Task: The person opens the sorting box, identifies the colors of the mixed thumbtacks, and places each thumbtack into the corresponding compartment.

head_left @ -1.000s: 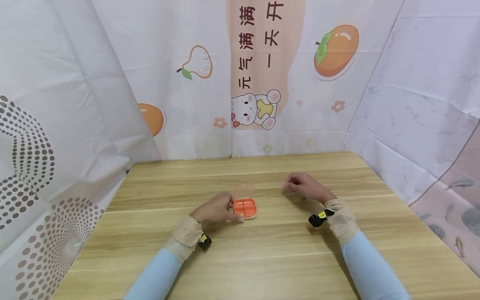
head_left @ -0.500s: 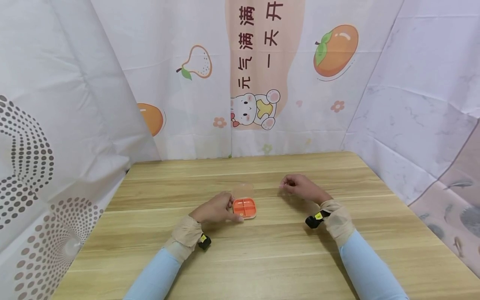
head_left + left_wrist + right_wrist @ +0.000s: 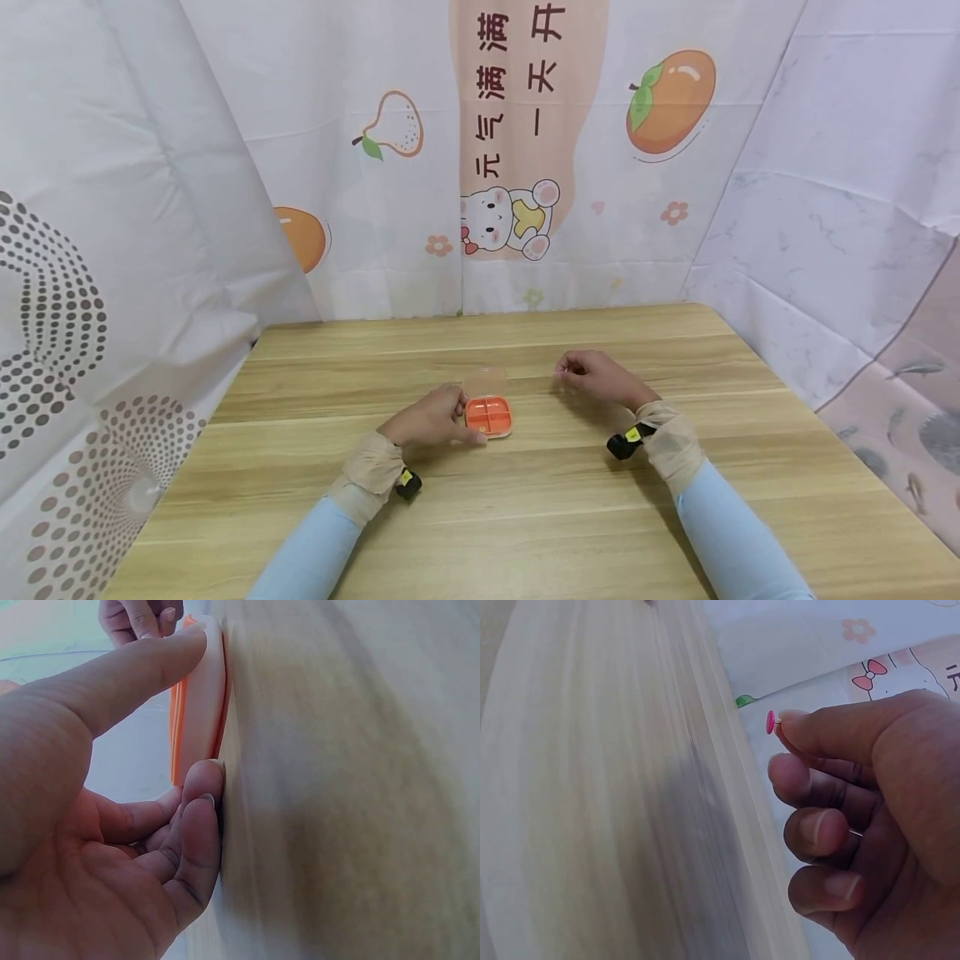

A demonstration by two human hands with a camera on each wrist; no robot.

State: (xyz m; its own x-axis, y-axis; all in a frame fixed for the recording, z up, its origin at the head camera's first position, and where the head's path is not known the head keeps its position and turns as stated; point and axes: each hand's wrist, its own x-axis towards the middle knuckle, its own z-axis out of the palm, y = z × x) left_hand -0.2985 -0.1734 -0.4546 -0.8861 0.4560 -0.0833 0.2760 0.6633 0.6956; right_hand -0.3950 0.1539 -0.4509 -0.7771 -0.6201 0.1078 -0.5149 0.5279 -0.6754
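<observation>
In the head view a small orange pill box [image 3: 488, 416] lies on the table, its clear lid [image 3: 485, 382] folded back behind it. Dividers split it into compartments, and a small yellowish speck shows in the front left one. My left hand [image 3: 433, 417] holds the box from the left, thumb along the near side; in the left wrist view the thumb [image 3: 142, 671] lies against its pale wall and curled fingers rest near its end. My right hand [image 3: 600, 377], right of the box and above the table, pinches a pink-headed thumbtack [image 3: 771, 722] between thumb and forefinger, its head pointing outward.
The wooden table [image 3: 480, 517] reaches back to a printed curtain [image 3: 405, 192] with fruit and a cartoon bear. More sheeting hangs at the left and the right. A black wrist camera [image 3: 630, 442] sits under the right wrist, another [image 3: 408, 483] by the left.
My right hand has moved a little to the left, toward the pill box, still pinching the thumbtack. The left hand and the box have stayed in place.
</observation>
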